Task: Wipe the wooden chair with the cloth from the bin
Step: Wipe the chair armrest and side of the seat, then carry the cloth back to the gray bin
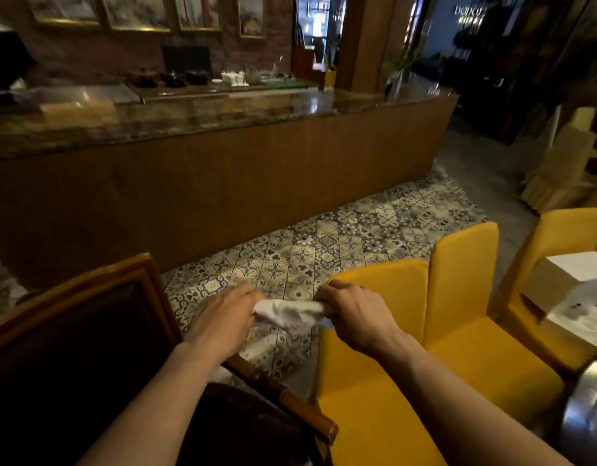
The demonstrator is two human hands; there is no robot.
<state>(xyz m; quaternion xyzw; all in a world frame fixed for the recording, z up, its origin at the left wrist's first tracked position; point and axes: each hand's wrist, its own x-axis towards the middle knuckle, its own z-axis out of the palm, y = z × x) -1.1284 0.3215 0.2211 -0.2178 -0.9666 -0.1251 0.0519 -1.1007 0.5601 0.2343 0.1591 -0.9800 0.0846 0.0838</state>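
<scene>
Dark polished wood frames the chair [98, 284] with its near-black padded back, which stands just left of the grip and partly under the left forearm; its wooden front rail runs below the hands. The left hand [223, 317] is closed around one end of the small crumpled white cloth [290, 314], fingers curled over it. The right hand [354, 314] pinches the other end between thumb and fingers, so the cloth hangs stretched between the two, above the patterned blue-and-cream tiled floor [324, 243] and not yet touching any wood.

The step in hand looks like straightening or folding the cloth. Done well, it would end as a flat pad held in one hand, then carried left and down to the frame, following the rails rather than the upholstery.

Right of the grip, the mustard-yellow upholstered seats [458, 348] stand close and limit elbow room. Further right sits a white square box [573, 274], and a shiny metal cylinder [589, 415], possibly the bin, at the picture's edge. Beyond the hands runs a long brown-panelled counter [223, 183], well apart
</scene>
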